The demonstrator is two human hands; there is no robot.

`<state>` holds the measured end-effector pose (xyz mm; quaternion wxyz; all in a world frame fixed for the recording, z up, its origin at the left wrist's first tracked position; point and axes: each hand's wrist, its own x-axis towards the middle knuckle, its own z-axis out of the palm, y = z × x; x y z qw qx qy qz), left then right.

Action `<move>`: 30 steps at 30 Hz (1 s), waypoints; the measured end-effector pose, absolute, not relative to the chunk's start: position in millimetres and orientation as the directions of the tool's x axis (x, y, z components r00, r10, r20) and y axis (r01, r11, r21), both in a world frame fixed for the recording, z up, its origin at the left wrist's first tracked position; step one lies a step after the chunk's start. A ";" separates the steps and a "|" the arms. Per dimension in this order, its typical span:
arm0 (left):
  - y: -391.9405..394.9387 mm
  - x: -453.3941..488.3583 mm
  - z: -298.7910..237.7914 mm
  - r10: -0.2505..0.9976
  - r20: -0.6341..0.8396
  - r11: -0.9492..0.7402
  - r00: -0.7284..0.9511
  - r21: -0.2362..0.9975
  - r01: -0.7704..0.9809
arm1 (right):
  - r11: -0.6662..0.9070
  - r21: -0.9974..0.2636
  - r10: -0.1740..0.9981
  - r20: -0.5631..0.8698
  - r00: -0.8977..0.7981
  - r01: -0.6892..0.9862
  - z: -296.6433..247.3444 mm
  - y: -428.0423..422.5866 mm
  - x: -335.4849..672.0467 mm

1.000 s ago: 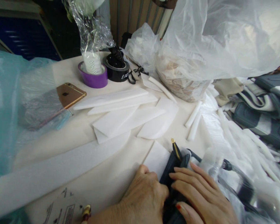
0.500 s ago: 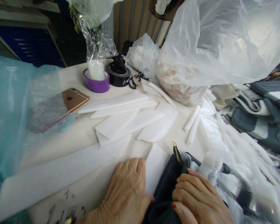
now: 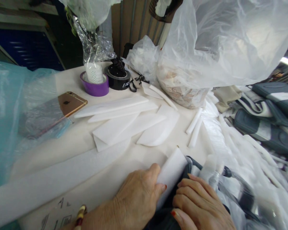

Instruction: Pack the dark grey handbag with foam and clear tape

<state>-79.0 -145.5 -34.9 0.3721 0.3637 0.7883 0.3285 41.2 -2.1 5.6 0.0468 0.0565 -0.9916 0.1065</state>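
Note:
A white foam sheet is pinched along its left edge between the thumb and fingers of my left hand. It stands tilted over the dark zippered bag and hides most of the zip. My right hand is closed on the bag's right side, fingers curled over its edge; the bag's lower part runs out of the picture. Grey straps with clear plastic wrap around a strap end lie right of the bag. Several loose white foam pieces are spread beyond my hands.
A purple tape roll, a black tape roll and a phone lie at the back left. A large clear plastic bag stands at the back. Grey padded pieces are stacked at right, and blue-green plastic lies at left.
My left hand has gone from lying flat beside the foam sheet to gripping it. The sheet is now lifted and moved right, over the bag's zip. The right hand stays on the bag.

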 end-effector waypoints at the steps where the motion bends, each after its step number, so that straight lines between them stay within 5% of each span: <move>1: -144.9 -79.6 -36.1 0.829 -0.342 0.510 -0.443 0.787 0.348 | 0.971 -0.210 -0.096 0.110 -0.989 -0.117 5.5 -2.4 41.2; 20: -97.8 -103.1 -3.1 0.869 -0.414 0.492 -0.269 0.676 0.548 | 0.949 -0.307 0.028 0.328 -0.944 -0.078 -8.7 -13.5 41.1; 30: -82.9 -91.4 -15.6 0.810 -0.403 0.584 -0.427 0.626 0.517 | 0.952 -0.295 0.024 0.331 -0.943 -0.079 -7.0 -9.6 42.5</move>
